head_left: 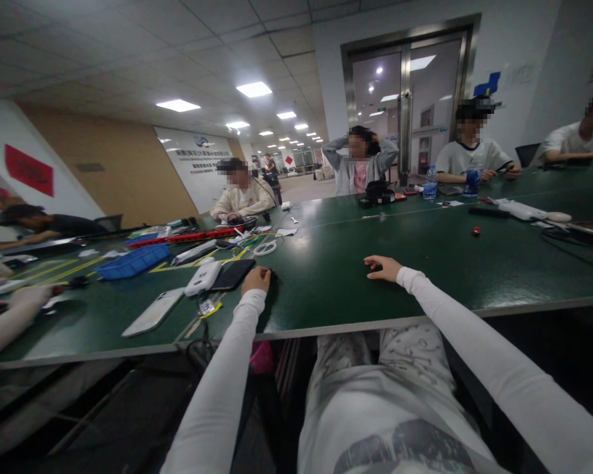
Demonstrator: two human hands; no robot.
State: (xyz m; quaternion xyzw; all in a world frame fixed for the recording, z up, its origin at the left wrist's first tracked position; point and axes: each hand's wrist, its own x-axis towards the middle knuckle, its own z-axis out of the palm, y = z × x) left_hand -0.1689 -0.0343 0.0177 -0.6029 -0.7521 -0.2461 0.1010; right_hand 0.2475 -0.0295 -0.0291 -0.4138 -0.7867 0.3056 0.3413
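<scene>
My left hand (pixel 257 280) rests on the green table (pixel 336 283), its fingers curled around a small dark object I cannot make out. Just left of it lie a black flat device (pixel 232 274), a white device (pixel 203 276) and a white phone (pixel 154 312). A tag with yellow edging (pixel 210 307) sits near the table's front edge. To the right, my right hand (pixel 383 268) hovers at or just above the tabletop, fingers apart and loosely bent, with nothing in it.
A blue tray (pixel 133 261) and cables (pixel 264 248) lie at the left. A small red object (pixel 476 231), water bottles (pixel 429 183) and a white tool (pixel 524 210) are at the right. Several people sit around the table; another person's arm (pixel 17 322) reaches in at far left.
</scene>
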